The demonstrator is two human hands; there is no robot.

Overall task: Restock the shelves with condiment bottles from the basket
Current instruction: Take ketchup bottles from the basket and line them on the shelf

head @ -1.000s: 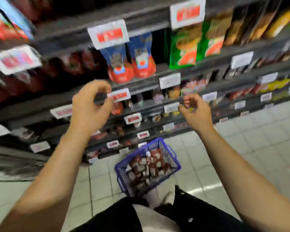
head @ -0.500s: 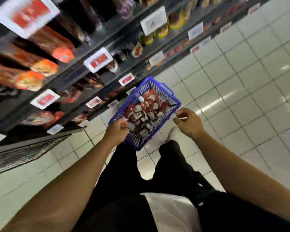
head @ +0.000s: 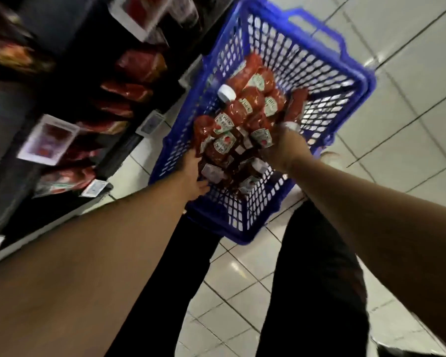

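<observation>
Shop aisle — price-tagged shelves (head: 62, 104), blue basket (head: 355, 73).

A pale tiled floor (head: 410, 104) carries a blue plastic basket (head: 327, 60), which stands just beside the dark shelves (head: 62, 60). Red ketchup bottles (head: 245, 109) lie piled in the basket. The blurred shelves hold what seem to be red pouches (head: 139, 65).
</observation>
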